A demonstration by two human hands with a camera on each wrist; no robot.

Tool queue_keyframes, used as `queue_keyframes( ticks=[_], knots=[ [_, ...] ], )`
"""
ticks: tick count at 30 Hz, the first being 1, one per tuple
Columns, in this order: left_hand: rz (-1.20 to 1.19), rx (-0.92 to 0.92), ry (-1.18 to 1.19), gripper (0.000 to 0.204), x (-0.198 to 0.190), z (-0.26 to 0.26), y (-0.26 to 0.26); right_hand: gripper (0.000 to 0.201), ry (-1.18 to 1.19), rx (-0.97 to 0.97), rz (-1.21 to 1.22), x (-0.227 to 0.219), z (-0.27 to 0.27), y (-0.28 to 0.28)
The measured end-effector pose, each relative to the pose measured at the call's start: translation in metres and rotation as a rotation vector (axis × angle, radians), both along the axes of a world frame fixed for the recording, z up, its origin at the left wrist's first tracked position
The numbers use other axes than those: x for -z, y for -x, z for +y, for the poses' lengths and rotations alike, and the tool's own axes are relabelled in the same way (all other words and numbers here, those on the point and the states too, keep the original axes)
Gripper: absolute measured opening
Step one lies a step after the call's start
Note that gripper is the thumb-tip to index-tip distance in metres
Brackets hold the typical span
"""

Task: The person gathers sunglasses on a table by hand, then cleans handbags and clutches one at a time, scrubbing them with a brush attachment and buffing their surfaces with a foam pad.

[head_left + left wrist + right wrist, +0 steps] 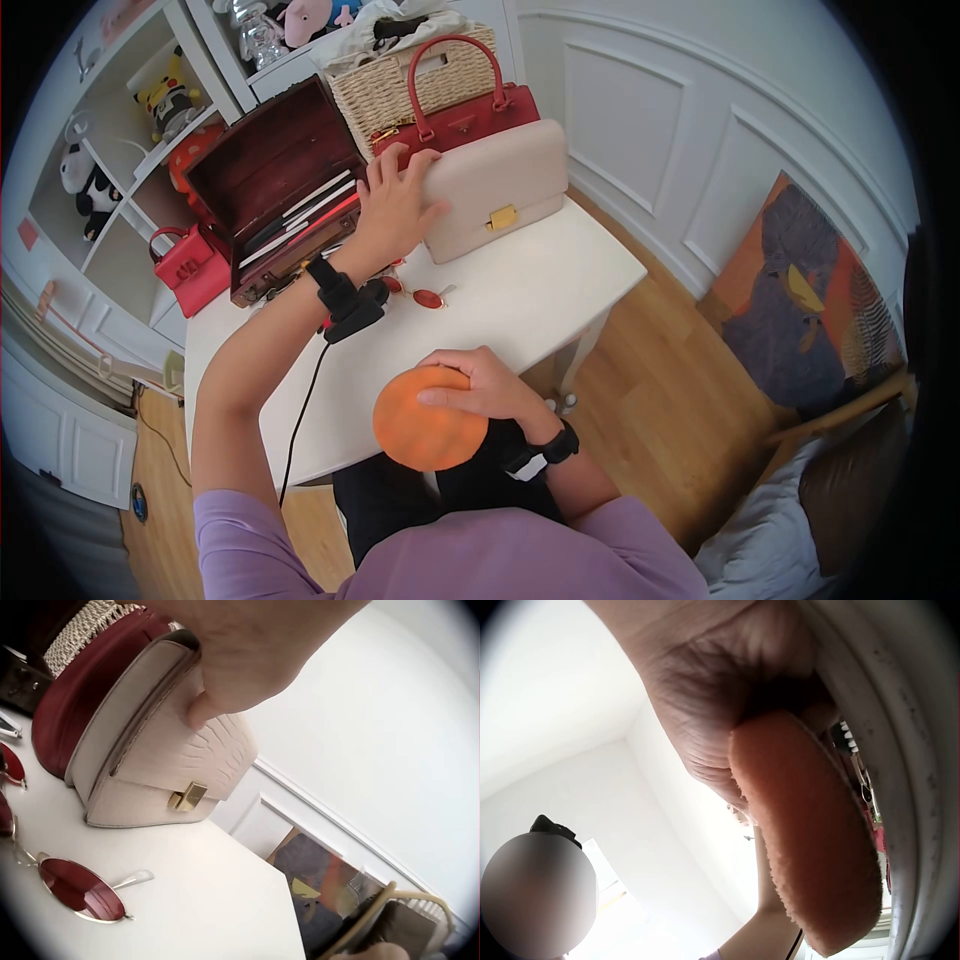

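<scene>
My left hand (398,212) holds the beige handbag (505,170) at its upper left, the thumb on its front flap and the other fingers spread at the top edge. In the left wrist view the flap shows creases beside the thumb, above a gold clasp (187,796). My right hand (490,385) grips a round orange sponge (425,430) over the table's front edge, thumb across its upper face. The right wrist view shows the sponge (810,840) from its thick, fuzzy side. Red-lensed sunglasses (428,299) lie on the table near the left wrist.
Behind the beige bag stand a red handbag (470,118) and a woven basket (365,100). An open dark case (275,160) with pens and a small red bag (190,268) occupy the left of the white table (560,270). A black cable (305,400) trails from the left wrist.
</scene>
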State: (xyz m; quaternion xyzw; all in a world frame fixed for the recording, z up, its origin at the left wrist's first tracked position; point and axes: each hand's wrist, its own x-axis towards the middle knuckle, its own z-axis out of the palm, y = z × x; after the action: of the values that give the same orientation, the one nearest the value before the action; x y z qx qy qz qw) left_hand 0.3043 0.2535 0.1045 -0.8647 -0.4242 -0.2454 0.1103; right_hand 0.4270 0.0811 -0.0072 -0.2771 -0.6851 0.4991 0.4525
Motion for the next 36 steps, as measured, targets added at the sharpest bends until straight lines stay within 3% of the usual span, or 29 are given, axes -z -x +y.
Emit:
queue_keyframes(
  ticks=[7, 16, 28, 33, 36],
  knots=[
    [0.065, 0.040, -0.103, 0.073, -0.007, -0.014, -0.007, 0.038, 0.008, -0.001, 0.004, -0.001, 0.001, 0.000],
    [0.044, 0.077, -0.088, 0.088, -0.011, -0.014, -0.009, 0.038, 0.009, -0.008, 0.012, 0.000, 0.003, 0.002],
    [0.050, 0.067, -0.063, 0.089, -0.014, -0.023, -0.014, 0.037, 0.010, -0.010, 0.022, 0.001, 0.004, 0.003],
    [-0.008, 0.127, -0.145, 0.083, -0.023, -0.028, 0.007, 0.034, -0.012, 0.023, -0.034, -0.007, 0.000, 0.000],
    [-0.034, 0.060, -0.224, 0.077, -0.033, -0.020, 0.059, 0.033, 0.051, 0.013, -0.005, -0.011, -0.004, -0.001]
  ],
)
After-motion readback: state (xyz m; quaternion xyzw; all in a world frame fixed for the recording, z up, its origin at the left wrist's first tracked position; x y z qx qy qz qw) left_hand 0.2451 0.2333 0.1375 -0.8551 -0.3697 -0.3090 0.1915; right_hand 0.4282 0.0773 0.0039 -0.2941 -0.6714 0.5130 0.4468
